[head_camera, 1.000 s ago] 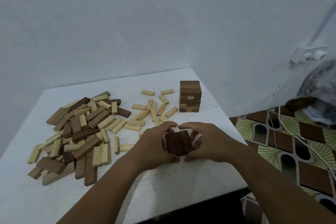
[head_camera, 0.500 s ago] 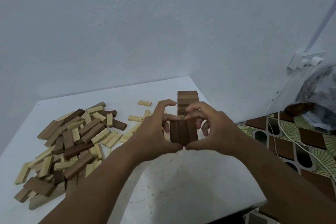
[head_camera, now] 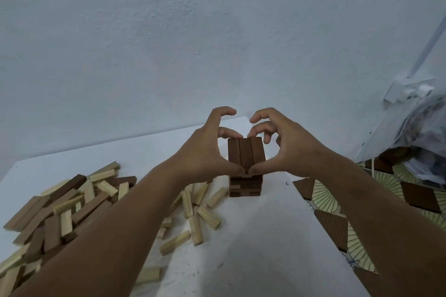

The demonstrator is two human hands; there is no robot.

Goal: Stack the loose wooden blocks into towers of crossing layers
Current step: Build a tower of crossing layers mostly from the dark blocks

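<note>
Three dark brown blocks (head_camera: pixel 246 153) lie side by side as one flat layer, held between both hands right over the dark tower (head_camera: pixel 245 187) at the table's far right. My left hand (head_camera: pixel 205 152) pinches the layer with thumb at its near end and a finger at its far end. My right hand (head_camera: pixel 284 149) pinches it the same way from the right. Whether the layer touches the tower top is hidden by my thumbs. A heap of loose dark and pale blocks (head_camera: pixel 60 210) lies at the left; pale blocks (head_camera: pixel 198 214) are scattered in the middle.
The white table (head_camera: pixel 253 248) ends at its right edge close to the tower, with a patterned floor (head_camera: pixel 337 224) below. A grey wall stands just behind. A plastic bag (head_camera: pixel 424 135) and a wall socket (head_camera: pixel 407 91) are at the far right.
Both hands lifted the three dark blocks off the table near me and carried them away and up to the top of the tower. The view tilted up with them.
</note>
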